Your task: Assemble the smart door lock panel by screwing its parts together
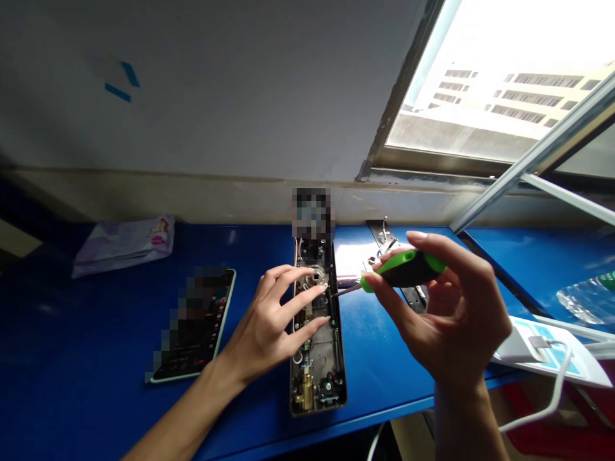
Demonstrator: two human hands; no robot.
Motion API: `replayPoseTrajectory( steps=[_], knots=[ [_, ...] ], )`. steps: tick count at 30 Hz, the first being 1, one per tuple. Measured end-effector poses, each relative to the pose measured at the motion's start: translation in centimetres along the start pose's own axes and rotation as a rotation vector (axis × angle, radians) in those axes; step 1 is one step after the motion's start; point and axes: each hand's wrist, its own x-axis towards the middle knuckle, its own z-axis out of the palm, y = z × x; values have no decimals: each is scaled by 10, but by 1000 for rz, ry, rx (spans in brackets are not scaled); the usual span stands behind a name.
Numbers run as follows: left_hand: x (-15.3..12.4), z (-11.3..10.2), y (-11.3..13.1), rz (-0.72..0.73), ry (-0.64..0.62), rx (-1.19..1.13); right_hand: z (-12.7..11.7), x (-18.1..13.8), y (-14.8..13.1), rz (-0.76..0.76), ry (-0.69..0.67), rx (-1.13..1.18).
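Note:
A long black device body lies opened on the blue table, showing metal parts, wires and a brass piece near its front end. My left hand rests on it with fingers spread, fingertips on a round metal part in the upper half. My right hand is closed round the green and black handle of a screwdriver. The screwdriver's shaft points left, its tip at the right rim of the device.
A phone lies left of the device. A pale plastic packet sits at the back left. A white charger with cable and a clear bag lie at the right. A metal plate rests behind the screwdriver, under a window.

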Motion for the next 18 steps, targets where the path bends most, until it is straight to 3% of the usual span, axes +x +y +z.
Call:
replayPoseTrajectory(
  steps=[18],
  knots=[
    [-2,6,2,-104,-41,-39,6,-10,8,-60,-123,-25]
  ],
)
